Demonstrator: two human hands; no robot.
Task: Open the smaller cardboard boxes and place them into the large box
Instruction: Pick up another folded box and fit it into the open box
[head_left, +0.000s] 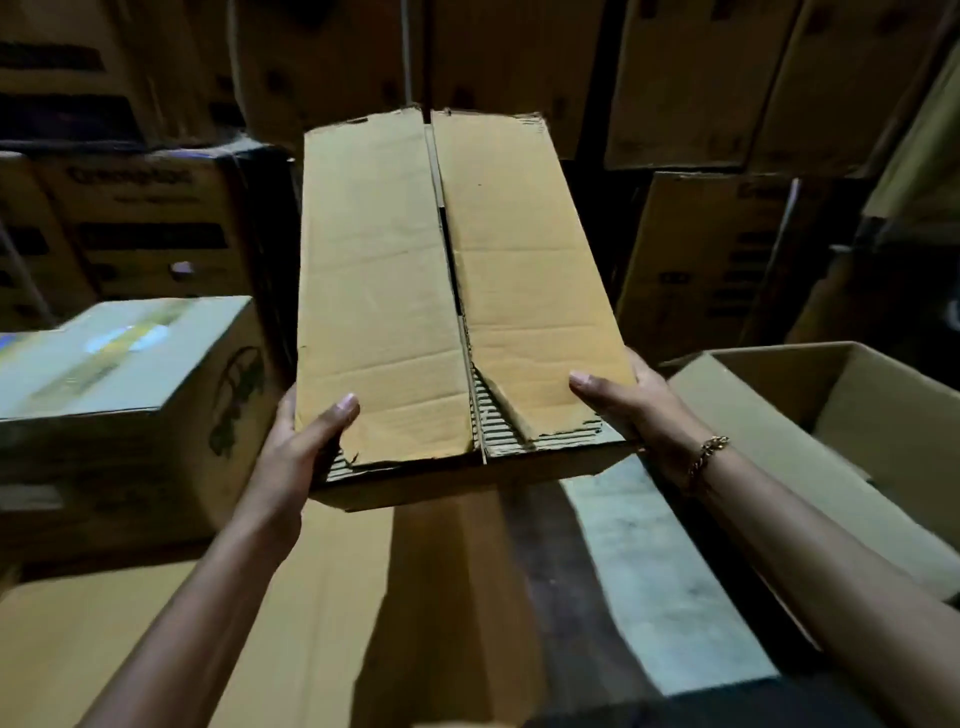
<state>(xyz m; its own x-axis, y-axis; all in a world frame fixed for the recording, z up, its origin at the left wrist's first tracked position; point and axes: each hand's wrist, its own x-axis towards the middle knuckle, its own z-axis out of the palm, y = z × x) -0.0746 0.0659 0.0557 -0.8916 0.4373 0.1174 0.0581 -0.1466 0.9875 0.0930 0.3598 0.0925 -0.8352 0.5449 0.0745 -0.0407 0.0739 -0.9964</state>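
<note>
Between your hands: the small box (457, 291) is held up in the air, its long side running away from you and its near end just ahead of your wrists.
Left hand: your left hand (306, 431) clamps the near left corner. The thumb lies flat on the top flap and the other fingers are hidden behind the box.
Right hand: your right hand (639, 405) clamps the near right corner the same way, thumb on top and fingers out of sight underneath.
Flaps: both top flaps lie shut and meet along a middle seam with a thin dark gap. Near your thumbs the paper skin is torn and the ribbed core shows.
Right wrist: you wear a gold chain bracelet (709, 457).
Right of your right hand: the large box (883, 415) stands open, lower than the small box.
Left of your left hand: a closed printed box (130, 395) with a pale top.
Below your forearms: a flat cardboard sheet (311, 597).
Beyond the small box: stacked cartons (701, 78) in dim light, their print too blurred to read.
</note>
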